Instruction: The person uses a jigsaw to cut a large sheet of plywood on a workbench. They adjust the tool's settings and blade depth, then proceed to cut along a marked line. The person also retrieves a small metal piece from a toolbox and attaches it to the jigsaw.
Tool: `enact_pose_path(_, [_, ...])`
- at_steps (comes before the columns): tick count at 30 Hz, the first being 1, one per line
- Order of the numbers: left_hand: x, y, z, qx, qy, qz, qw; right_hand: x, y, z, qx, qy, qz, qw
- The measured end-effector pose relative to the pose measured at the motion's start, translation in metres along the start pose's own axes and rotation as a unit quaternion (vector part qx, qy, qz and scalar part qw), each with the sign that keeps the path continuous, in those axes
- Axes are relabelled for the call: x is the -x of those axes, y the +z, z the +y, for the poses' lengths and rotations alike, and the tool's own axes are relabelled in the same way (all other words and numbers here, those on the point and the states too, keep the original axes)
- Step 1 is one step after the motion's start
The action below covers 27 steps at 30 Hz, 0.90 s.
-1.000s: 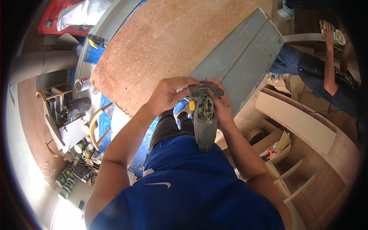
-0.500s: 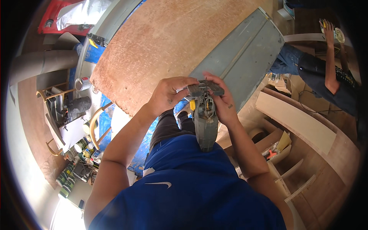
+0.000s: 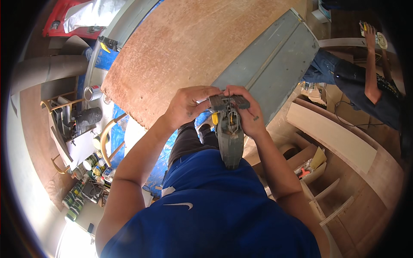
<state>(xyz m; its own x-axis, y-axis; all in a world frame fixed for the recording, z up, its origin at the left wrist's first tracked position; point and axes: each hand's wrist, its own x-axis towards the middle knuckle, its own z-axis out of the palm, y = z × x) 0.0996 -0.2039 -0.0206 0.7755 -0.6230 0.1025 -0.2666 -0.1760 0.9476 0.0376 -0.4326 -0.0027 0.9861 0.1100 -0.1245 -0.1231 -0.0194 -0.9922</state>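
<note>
A dusty dark grey power tool, which looks like a jigsaw, is upside down in front of my belly, base plate uppermost, with a yellow part on its side. My left hand grips the left end of the plate, fingers bent over it. My right hand holds the right end, its fingers curled at the top beside the metal mechanism. Beyond my hands lie a large plywood sheet and a long grey panel.
Another person at the right holds an object up. Curved plywood pieces and partitioned boxes fill the lower right. At left are a rattan chair, a metal can and cluttered cans. A blue sheet covers the floor.
My right fingers shifted a little over the top of the tool, and the tool moved slightly up and left. The other person's hands moved slightly.
</note>
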Motion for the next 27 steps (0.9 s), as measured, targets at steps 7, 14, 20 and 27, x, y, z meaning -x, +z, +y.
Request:
enact_pose_path(7, [0.005,0.005,0.001,-0.036,-0.004,0.030,0.999,-0.003,0.002,-0.007,-0.004,0.044,-0.002,0.999])
enact_pose_path(14, [0.018,0.022,0.014,-0.012,-0.052,0.101,0.994,-0.005,-0.004,-0.009,-0.001,0.083,-0.033,0.996])
enact_pose_path(20, [0.022,0.026,0.007,-0.022,-0.046,0.117,0.992,-0.007,-0.003,-0.010,-0.064,0.076,-0.039,0.994])
enact_pose_path(27, [0.021,0.021,0.005,-0.038,-0.040,0.115,0.992,-0.020,-0.006,-0.008,-0.025,0.030,-0.087,0.995])
